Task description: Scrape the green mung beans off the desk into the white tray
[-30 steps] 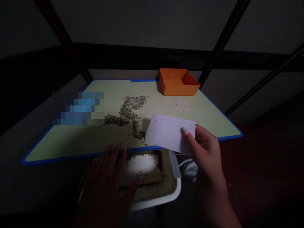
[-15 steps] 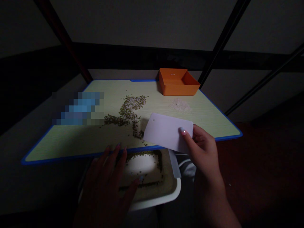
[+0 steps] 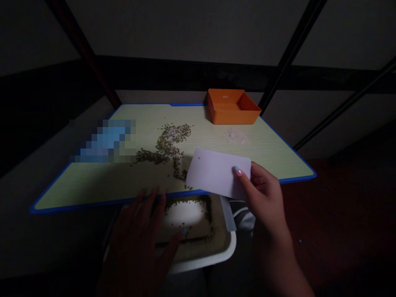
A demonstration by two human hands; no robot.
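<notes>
My right hand pinches a white plastic scraper card by its right end and holds it over the near edge of the pale green table. Green beans mixed with some white grains are strewn across the table's middle, just left of the card. Below the table edge, my left hand grips the rim of a white tray, thumb inside; the tray has green beans along its walls.
An orange open box stands at the table's far edge. A small heap of white grains lies in front of it. A blurred blue patch covers something at the left. Dark frame bars run behind.
The scraper card and my right hand have drifted slightly left and up toward the beans. My left hand and the tray stay put.
</notes>
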